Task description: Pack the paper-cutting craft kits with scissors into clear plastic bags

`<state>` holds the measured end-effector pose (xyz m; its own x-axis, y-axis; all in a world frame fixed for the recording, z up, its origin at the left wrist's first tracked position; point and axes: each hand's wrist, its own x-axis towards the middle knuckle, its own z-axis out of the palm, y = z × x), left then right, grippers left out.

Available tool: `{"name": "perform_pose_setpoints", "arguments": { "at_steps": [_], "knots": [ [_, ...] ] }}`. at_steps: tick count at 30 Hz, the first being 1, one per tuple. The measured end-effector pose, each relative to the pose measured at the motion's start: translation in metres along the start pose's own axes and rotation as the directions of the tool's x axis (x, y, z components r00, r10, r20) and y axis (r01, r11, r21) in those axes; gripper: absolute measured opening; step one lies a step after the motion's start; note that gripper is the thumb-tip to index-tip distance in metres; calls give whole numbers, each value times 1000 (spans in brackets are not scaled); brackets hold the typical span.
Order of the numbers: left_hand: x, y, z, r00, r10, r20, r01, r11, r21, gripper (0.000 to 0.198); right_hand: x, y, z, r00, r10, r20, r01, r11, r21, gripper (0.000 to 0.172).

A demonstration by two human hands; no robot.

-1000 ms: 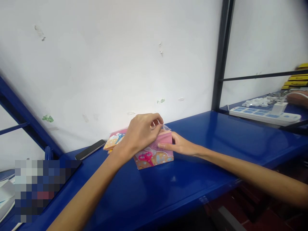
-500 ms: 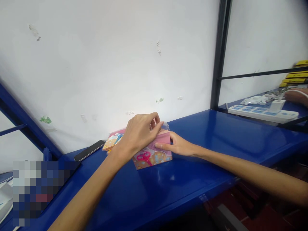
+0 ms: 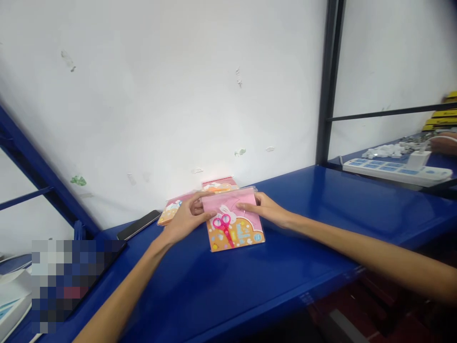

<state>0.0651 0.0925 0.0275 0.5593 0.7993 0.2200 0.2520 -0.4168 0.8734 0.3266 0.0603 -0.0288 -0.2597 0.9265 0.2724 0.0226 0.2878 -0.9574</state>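
Note:
Between my two hands a clear plastic packet (image 3: 250, 224) stands tilted on the blue table. Inside it are a pink and orange card with a white rabbit and a pair of pink scissors (image 3: 223, 227). My left hand (image 3: 191, 212) grips the packet's left edge, thumb on the front. On the opposite edge, my right hand (image 3: 266, 209) is closed with its thumb across the upper front. Similar packets (image 3: 174, 207) lie behind my left hand, partly covered by it. Another pink and orange packet (image 3: 219, 184) rests against the wall behind the held one.
A dark phone (image 3: 138, 225) lies on the blue table (image 3: 303, 214) at the left. A blurred-out patch covers the lower left. Beyond the black frame post (image 3: 326, 95) at the right are a white power strip (image 3: 396, 170) and part of another person's hand (image 3: 443, 143).
My left hand has come down from the packet's top to its left edge. The packet's front now shows more fully, and the packet behind it has come into sight.

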Motion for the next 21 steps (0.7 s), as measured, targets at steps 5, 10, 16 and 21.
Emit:
{"name": "perform_pose_setpoints", "arguments": {
  "at_steps": [5, 10, 16, 21],
  "knots": [
    [1, -32, 8, 996, -24, -91, 24, 1000, -3, 57, 4, 10, -4, 1000, -4, -26, 3, 999, -47, 49],
    [-1, -50, 8, 994, -57, -91, 62, 996, 62, 55, 11, 22, -16, 995, -51, -83, 30, 972, -234, 41],
    [0, -69, 9, 997, 6, -79, 16, 963, 269, 36, 14, 35, -26, 987, -160, -23, 122, 832, -542, 24],
    [-1, -70, 7, 994, 91, -54, -55, 879, 474, 27, 16, 41, -29, 978, -204, 54, 184, 700, -690, 22]
  ]
}}
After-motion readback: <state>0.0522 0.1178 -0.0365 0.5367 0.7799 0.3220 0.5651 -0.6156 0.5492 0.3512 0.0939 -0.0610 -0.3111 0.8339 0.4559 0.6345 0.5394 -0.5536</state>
